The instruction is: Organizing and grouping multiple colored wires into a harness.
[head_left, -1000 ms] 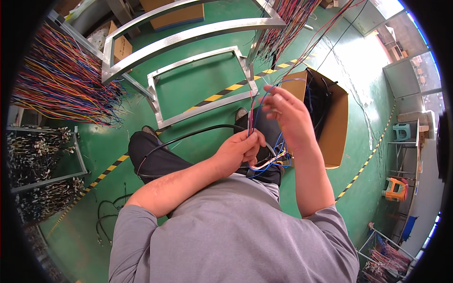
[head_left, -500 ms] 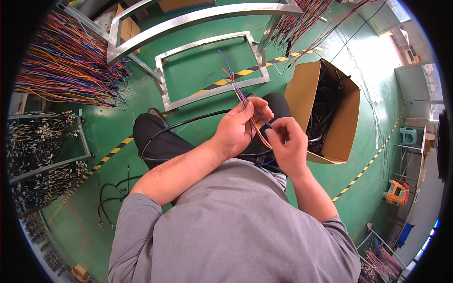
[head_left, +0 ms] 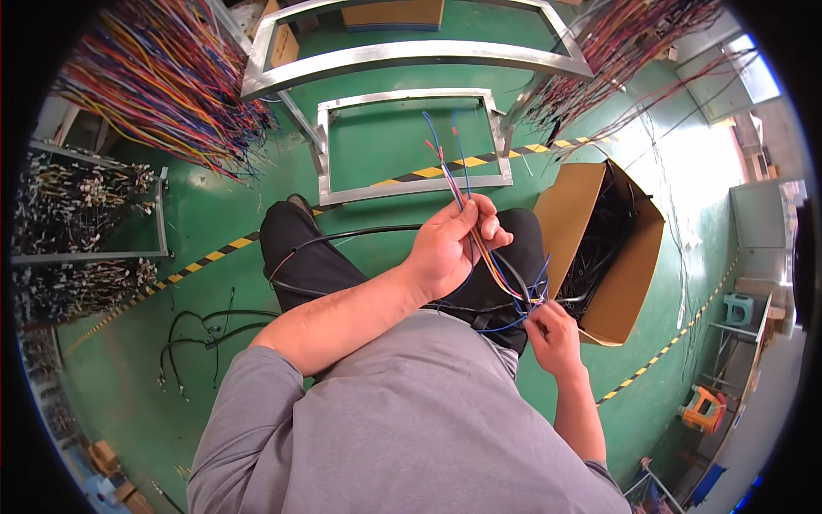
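The left hand (head_left: 454, 244) is gripping a bundle of thin coloured wires (head_left: 454, 180), whose ends are pointing up above the fist. The right hand (head_left: 555, 336) is pinching the lower wire ends, just beside an open cardboard box (head_left: 574, 223) on the green floor (head_left: 214, 223).

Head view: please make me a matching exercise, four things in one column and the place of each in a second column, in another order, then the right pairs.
Things:
1. left hand
2. right hand
3. cardboard box
4. black cables

Places:
A. on the green floor, at the person's left
B. gripping the bundle of coloured wires high up
C. open, at the person's right, dark cables inside
D. at the lower wire ends, near the lap

Pairs: 1-B, 2-D, 3-C, 4-A
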The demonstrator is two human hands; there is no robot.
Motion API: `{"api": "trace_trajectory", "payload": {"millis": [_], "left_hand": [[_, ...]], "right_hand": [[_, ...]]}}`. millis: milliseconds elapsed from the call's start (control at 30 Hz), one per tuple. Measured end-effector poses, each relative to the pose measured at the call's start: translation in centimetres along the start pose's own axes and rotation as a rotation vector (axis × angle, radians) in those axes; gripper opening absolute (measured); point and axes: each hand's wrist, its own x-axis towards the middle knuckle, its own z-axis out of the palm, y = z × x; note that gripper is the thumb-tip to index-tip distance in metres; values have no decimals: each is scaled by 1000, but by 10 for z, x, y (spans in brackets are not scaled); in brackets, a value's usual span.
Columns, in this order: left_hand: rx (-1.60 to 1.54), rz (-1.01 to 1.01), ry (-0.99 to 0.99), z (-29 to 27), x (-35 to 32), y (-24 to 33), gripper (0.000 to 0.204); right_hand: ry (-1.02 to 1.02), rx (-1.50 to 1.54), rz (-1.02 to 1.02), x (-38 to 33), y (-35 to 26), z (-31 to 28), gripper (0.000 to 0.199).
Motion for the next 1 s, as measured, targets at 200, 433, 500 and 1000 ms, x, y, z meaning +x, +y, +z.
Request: {"api": "trace_trajectory", "payload": {"millis": [200, 433, 500, 1000], "left_hand": [[41, 33, -25, 4, 1, 7, 26], [280, -28, 36, 13, -2, 7, 24], [416, -84, 56, 20, -5, 6, 24], [792, -150, 42, 33, -16, -10, 21]], "right_hand": [[-389, -12, 137, -18, 24, -16, 12], [-484, 17, 132, 2, 17, -29, 13], [-111, 118, 210, 25, -1, -23, 12], [391, 318, -88, 127, -103, -12, 9]]}}
